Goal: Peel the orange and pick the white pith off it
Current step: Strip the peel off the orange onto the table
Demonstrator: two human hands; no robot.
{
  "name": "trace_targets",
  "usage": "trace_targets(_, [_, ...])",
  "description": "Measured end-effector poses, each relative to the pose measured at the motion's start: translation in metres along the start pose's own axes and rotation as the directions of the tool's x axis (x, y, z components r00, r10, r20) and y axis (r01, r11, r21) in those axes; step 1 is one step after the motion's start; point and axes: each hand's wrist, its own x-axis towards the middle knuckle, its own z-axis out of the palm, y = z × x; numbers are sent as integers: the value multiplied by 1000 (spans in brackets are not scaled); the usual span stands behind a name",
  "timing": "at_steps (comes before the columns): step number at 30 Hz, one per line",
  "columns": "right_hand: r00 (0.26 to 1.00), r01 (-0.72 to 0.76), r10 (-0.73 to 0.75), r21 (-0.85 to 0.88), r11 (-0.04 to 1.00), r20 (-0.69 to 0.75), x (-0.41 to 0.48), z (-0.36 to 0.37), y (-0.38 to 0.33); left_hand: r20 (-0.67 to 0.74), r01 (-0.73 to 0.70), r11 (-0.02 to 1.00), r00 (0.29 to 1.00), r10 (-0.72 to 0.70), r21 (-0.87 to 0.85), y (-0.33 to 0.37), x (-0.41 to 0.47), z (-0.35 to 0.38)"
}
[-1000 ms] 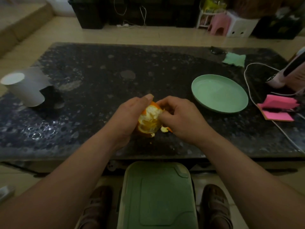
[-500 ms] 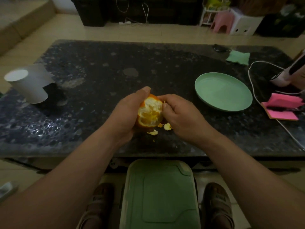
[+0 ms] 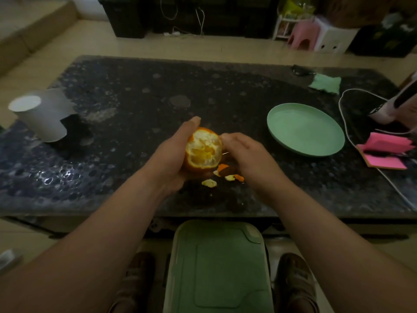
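Observation:
A partly peeled orange point(image 3: 204, 150) shows white pith and yellow flesh on the side facing me, with orange rind left along its lower and far edges. My left hand point(image 3: 171, 159) grips it from the left, thumb up over the top. My right hand point(image 3: 246, 159) is against the orange's right side, its fingertips at the rind's edge; whether they pinch peel is hidden. Several small peel scraps point(image 3: 225, 175) lie on the dark stone table point(image 3: 135, 105) just under my hands.
An empty green plate point(image 3: 305, 129) sits to the right. A white paper cup point(image 3: 38, 116) lies on its side at the left. Pink sticky notes point(image 3: 388, 152), a white cable point(image 3: 352, 141) and a green cloth point(image 3: 326, 84) are at the right. A green bin lid point(image 3: 217, 267) is between my feet.
More rind has come off the orange's facing side, and further peel scraps have dropped onto the table. My right hand has shifted from the top of the orange to its right side.

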Motion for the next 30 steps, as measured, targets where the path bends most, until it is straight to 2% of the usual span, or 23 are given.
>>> trace_targets(3, [996, 59, -60, -6, 998, -59, 2, -2, 2, 7, -1, 1000, 1000, 1, -24, 0, 2, -3])
trace_targets(7, [996, 22, -5, 181, 983, -91, 5, -5, 3, 4, 16, 991, 1000, -15, -130, 1, 2, -6])
trace_targets(8, [995, 17, -2, 154, 988, -100, 7, -7, 4, 2, 19, 986, 1000, -19, -164, 1, 2, -5])
trace_targets(10, [994, 48, -62, -141, 989, -94, 9, -10, 7, 2, 21, 982, 1000, -21, -188, 2, 2, -4])
trace_targets(11, [992, 86, -110, -300, 950, -66, 8, -10, 7, 8, 21, 983, 1000, -20, -182, 2, 2, -4])
trace_targets(12, [986, 134, -161, -385, 913, -36, 7, -10, 7, 17, 24, 985, 1000, -21, -172, 1, 3, -4])
trace_targets(15, [968, 232, -249, -387, 893, 5, 2, -10, 0, 33, 33, 991, 999, -28, -133, -2, 3, -5])
trace_targets(18, [976, 210, -215, -326, 922, 23, -1, -10, -3, 35, 25, 995, 999, -22, -98, -2, 1, -5])
trace_targets(25, [985, 173, -169, -342, 924, 41, -3, -12, -3, -12, -1, 999, 1000, 1, -48, -2, 3, -3])
trace_targets(30, [971, 197, -239, -496, 845, -21, -9, -7, -2, -32, -69, 998, 997, 70, 12, -5, 0, 4])
